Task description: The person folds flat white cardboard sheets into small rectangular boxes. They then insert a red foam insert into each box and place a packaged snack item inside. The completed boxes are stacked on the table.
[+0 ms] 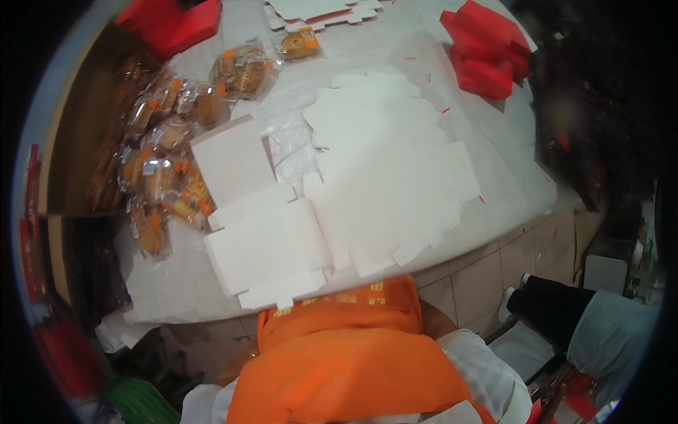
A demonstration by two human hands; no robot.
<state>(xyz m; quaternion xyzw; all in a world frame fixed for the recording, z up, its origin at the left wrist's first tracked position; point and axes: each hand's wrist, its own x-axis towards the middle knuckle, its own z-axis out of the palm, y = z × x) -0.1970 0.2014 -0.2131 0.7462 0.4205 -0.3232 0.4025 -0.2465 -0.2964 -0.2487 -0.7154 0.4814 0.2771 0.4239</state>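
Neither of my hands shows. At the table's near edge a strip of bare skin (439, 322), apparently my right forearm, runs beside my orange apron (346, 374), and its hand is hidden. Only a small patch of skin shows at my left side. Nearest to me on the table lies a white cardboard box blank (268, 244), partly folded, with one panel (233, 159) spread toward the far left. To its right rest flat white box blanks (388, 162), seemingly stacked. Several clear-wrapped baked goods (162, 173) with orange labels are heaped along the left.
A brown carton (78, 134) stands at the left with more wrapped pieces. Red folded items (487, 53) lie at the far right, and a red box-like item (173, 28) at the far left. More white blanks (318, 10) lie at the back. Another person (607, 339) is at the lower right.
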